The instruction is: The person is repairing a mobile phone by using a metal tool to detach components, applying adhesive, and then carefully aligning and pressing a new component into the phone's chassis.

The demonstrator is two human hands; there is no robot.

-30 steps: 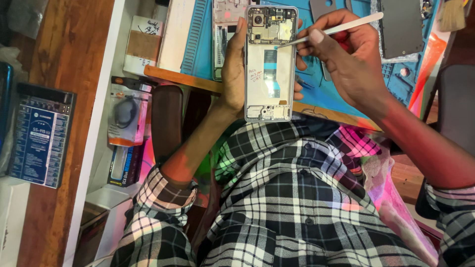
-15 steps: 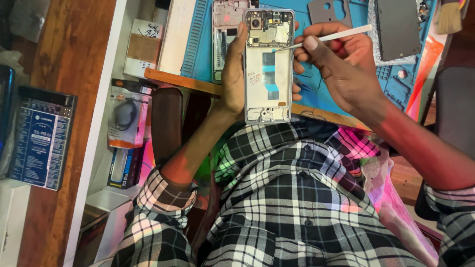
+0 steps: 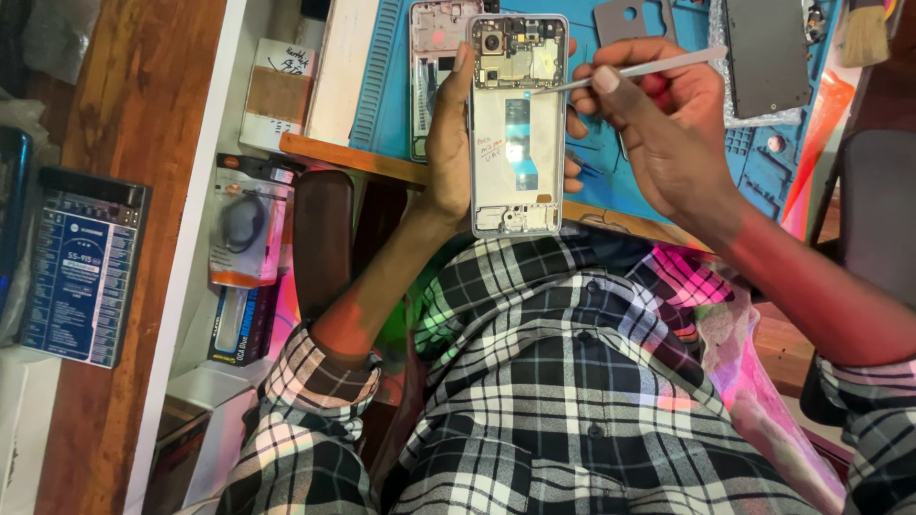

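The left hand [image 3: 448, 153] grips an opened phone [image 3: 517, 124] upright over the near edge of the table [image 3: 382, 157], above a blue mat [image 3: 391, 67]. The right hand [image 3: 668, 124] pinches a thin white tool [image 3: 639, 72], its tip touching the phone's upper part. A second phone frame [image 3: 434, 57] lies on the mat just behind.
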